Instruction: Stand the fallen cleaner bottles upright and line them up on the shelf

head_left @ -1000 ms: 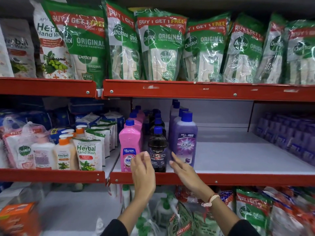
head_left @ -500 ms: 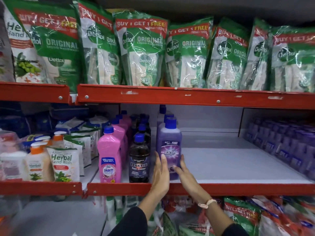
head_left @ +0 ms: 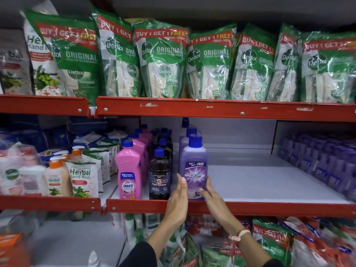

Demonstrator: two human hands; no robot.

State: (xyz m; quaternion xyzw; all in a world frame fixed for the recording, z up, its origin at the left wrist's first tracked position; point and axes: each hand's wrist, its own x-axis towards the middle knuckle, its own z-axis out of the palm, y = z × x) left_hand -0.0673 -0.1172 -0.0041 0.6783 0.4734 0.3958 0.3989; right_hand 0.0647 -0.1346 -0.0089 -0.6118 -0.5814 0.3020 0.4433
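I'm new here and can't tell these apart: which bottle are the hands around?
Find the middle red-edged metal shelf and its three rows of blue-capped bottles. At the front of the right-hand row stands the lilac plastic Bactin bottle, flanked by the left hand and right hand. Its neighbours are black and pink.

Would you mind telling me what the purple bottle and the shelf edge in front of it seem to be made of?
The purple bottle looks like translucent plastic, slightly glossy, with a solid blue cap and a printed label. The shelf edge appears to be red-painted metal: chips in the paint and rivet heads show, though that is a guess from the look.
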